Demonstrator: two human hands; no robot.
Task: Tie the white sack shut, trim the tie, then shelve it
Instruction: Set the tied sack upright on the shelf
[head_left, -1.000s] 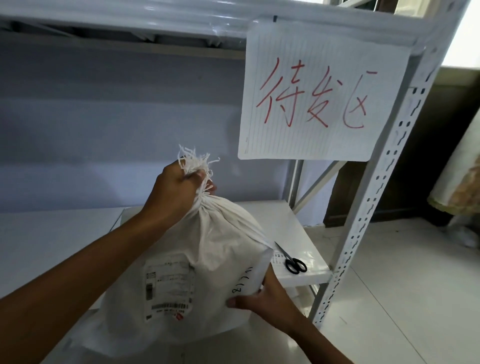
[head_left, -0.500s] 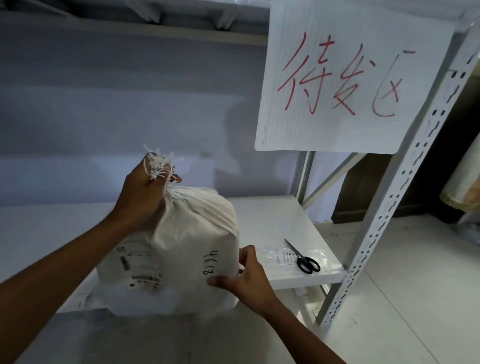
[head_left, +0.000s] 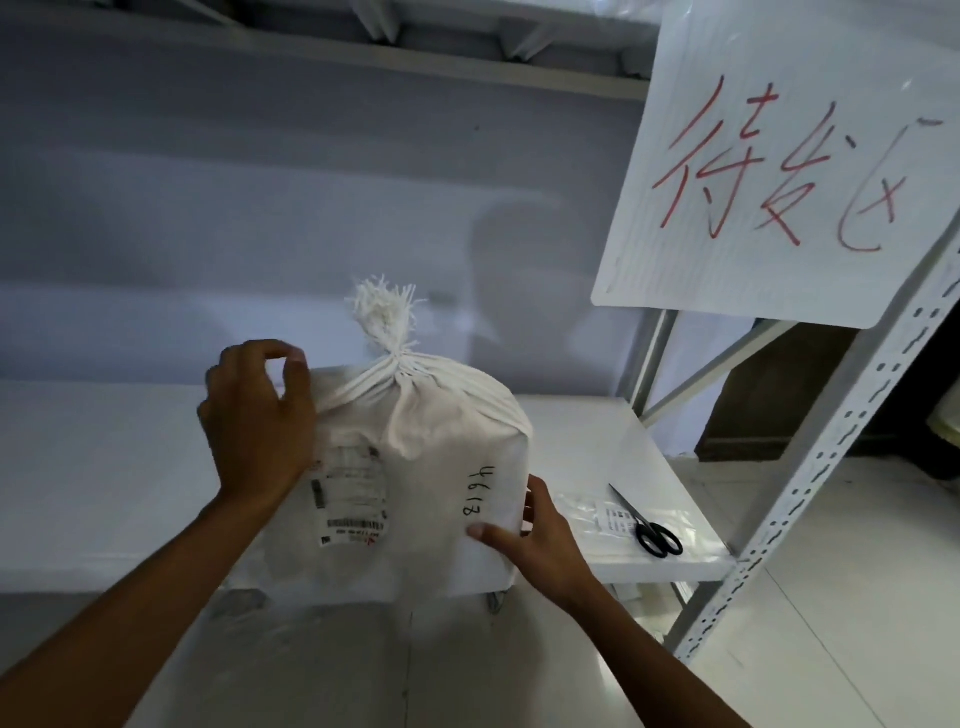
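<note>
White shelf (head_left: 597, 441) carries your white sack (head_left: 415, 467), upright near its front edge; "4613" handwritten on it, barcode label (head_left: 349, 493) unreadable. Red-lettered sign (head_left: 779, 171) hangs above-right. Your left hand (head_left: 260, 421) has released the frayed neck, fingers loosely curled on the shoulder; right hand (head_left: 535, 540) flat against the side. Scissors (head_left: 649, 525) near the right front corner.

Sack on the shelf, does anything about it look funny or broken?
Nothing broken. The sack stands upright on the shelf, tied shut, with a frayed tuft sticking up above the knot. Scissors lie loose on a plastic bag beside it.
</note>
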